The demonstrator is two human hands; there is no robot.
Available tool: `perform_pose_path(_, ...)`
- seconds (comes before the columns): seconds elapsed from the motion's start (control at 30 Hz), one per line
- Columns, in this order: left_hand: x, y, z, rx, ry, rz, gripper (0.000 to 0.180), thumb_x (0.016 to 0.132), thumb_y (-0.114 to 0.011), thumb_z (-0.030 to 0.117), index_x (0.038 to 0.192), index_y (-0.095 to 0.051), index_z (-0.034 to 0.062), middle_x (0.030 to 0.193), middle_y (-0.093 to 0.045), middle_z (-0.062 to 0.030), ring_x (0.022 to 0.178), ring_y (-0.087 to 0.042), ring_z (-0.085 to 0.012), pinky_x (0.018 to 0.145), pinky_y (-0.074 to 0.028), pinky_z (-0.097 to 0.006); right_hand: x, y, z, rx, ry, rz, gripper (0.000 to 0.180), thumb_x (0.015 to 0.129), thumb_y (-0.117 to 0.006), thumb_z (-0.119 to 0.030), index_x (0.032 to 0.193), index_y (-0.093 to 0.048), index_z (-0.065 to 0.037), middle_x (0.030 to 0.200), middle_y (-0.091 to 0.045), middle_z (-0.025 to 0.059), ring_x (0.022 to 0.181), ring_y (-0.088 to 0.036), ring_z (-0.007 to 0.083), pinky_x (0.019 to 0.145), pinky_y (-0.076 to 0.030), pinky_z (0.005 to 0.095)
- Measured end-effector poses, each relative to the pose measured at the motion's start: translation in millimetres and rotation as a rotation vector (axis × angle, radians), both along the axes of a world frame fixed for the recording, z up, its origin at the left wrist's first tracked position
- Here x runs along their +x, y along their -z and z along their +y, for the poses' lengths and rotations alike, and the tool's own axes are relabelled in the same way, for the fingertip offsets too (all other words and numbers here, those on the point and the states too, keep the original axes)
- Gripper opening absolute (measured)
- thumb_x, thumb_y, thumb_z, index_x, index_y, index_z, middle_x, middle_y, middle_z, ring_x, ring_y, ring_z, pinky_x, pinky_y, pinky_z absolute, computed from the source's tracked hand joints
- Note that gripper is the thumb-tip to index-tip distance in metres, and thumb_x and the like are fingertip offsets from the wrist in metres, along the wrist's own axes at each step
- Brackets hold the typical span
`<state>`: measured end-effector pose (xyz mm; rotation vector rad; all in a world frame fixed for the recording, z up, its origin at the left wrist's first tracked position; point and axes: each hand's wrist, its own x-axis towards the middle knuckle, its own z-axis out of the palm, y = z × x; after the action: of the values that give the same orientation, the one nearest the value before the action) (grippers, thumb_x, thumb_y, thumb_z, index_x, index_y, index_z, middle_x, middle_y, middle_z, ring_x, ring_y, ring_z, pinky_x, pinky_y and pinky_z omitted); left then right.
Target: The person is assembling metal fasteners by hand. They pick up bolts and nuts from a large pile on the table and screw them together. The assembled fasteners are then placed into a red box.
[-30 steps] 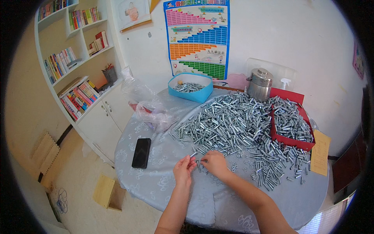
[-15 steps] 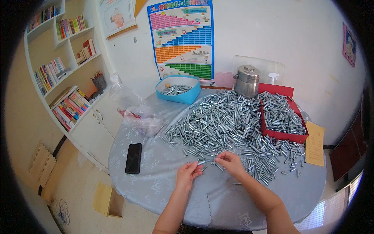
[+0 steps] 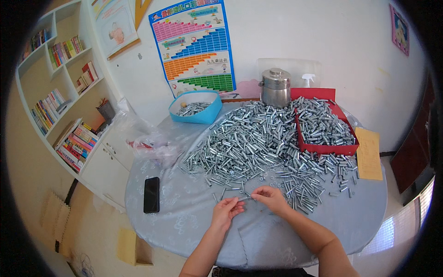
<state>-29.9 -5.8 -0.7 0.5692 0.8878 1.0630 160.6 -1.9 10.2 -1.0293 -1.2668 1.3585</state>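
Observation:
My left hand (image 3: 226, 210) and my right hand (image 3: 270, 198) meet over the near part of a round table with a pale blue cloth (image 3: 184, 217). Together they pinch one small silver metal bolt (image 3: 245, 198) between their fingertips, just in front of a big heap of similar silver bolts and sleeves (image 3: 258, 143). A few loose pieces lie on the cloth right beside my fingers.
A red tray (image 3: 325, 148) full of metal parts sits at the right, a blue bowl (image 3: 196, 114) of parts at the back left, a steel pot (image 3: 275, 87) behind the heap. A black phone (image 3: 151, 194) lies left; a crumpled plastic bag (image 3: 152, 143) and yellow paper (image 3: 369, 153) flank the pile.
The view has shifted so the table sits lower and closer. My hands have stayed together at the heap's near edge and now hold a bolt between them.

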Motion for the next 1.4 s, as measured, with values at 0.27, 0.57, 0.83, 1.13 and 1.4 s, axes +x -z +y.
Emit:
perform_pose_path(0.27, -2, 0, -1, -0.021, 0.003, -0.064, 0.017, 0.084, -0.059, 0.015, 0.091, -0.057, -0.0011, 0.085, -0.063, -0.0138, 0.067, -0.061, -0.0166, 0.065, -0.053, -0.028, 6, -17, -4, 0.520, 0.034, -0.530, 0.025, 0.080, -0.061, -0.013, 0.104, -0.062, -0.008, 0.089, -0.061, 0.0068, 0.079, -0.057, 0.0178, 0.071, -0.045, 0.0262)
perform_pose_path(0.57, -4, -6, -1, -0.021, -0.024, -0.064, 0.015, 0.084, -0.059, 0.014, 0.091, -0.057, 0.0002, 0.084, -0.063, -0.0135, 0.066, -0.061, -0.0158, 0.063, -0.055, -0.028, 30, -12, 5, 0.632, -0.053, -0.999, 0.022, 0.074, -0.063, -0.016, 0.095, -0.064, -0.011, 0.088, -0.060, 0.0072, 0.084, -0.056, 0.0266, 0.074, -0.045, 0.0354)
perform_pose_path(0.83, -5, -3, 0, -0.014, 0.007, -0.128, 0.016, 0.084, -0.059, 0.014, 0.091, -0.058, -0.0008, 0.083, -0.063, -0.0136, 0.067, -0.061, -0.0164, 0.063, -0.054, -0.028, 28, -2, 7, 0.603, -0.049, -1.077, 0.021, 0.073, -0.064, -0.020, 0.091, -0.064, -0.010, 0.083, -0.059, 0.0074, 0.082, -0.057, 0.0260, 0.072, -0.045, 0.0353)
perform_pose_path(1.13, -3, -1, 0, -0.041, 0.023, -0.137, 0.015, 0.085, -0.058, 0.013, 0.092, -0.057, 0.0000, 0.083, -0.062, -0.0130, 0.067, -0.061, -0.0158, 0.063, -0.055, -0.027, 15, -28, -1, 0.444, 0.048, -0.480, 0.021, 0.072, -0.069, -0.011, 0.092, -0.063, -0.006, 0.087, -0.062, 0.0050, 0.077, -0.058, 0.0155, 0.065, -0.045, 0.0253)
perform_pose_path(1.4, -1, 1, 0, -0.003, 0.003, -0.037, 0.014, 0.084, -0.059, 0.014, 0.088, -0.058, 0.0004, 0.081, -0.063, -0.0124, 0.065, -0.061, -0.0145, 0.062, -0.054, -0.028, 10, -26, -2, 0.717, 0.011, -0.548, 0.018, 0.075, -0.065, -0.009, 0.093, -0.061, -0.007, 0.090, -0.060, 0.0081, 0.077, -0.059, 0.0214, 0.068, -0.047, 0.0301)
